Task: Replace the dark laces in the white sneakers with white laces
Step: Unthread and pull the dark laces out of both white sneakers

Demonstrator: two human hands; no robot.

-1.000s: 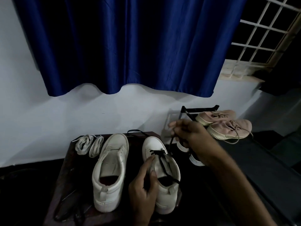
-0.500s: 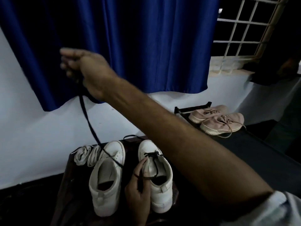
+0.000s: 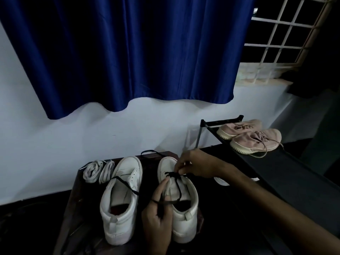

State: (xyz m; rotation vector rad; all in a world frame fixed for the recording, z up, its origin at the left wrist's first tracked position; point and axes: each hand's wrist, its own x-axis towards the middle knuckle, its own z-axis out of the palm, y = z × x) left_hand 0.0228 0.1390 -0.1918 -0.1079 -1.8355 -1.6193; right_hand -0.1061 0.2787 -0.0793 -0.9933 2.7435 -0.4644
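the right sneaker [image 3: 184,225] is standing on the small dark table [image 3: 76,192] with its long axis running near to far, heel near and toe far. the dark lace [image 3: 173,174] is crossing only the far eyelets, just short of the toe, so what comes next looks to depend on pulling it up and away from that far end. the right hand [image 3: 199,163] is the nearer one to that crossing. it is reaching in from the right with the wrist low, and its fingertips [image 3: 177,169] are pinching the lace right at the eyelets. the left hand [image 3: 158,223] is coming up from the near edge and curling round the left wall of the same sneaker, bracing it, with a slack loop of lace lying across its fingers. a loose tail is trailing left over the left sneaker [image 3: 119,214], which is showing no lace through its own eyelets. the white laces [image 3: 97,171] are lying bundled at the table's far left, just beside that sneaker's toe and well apart from both hands.
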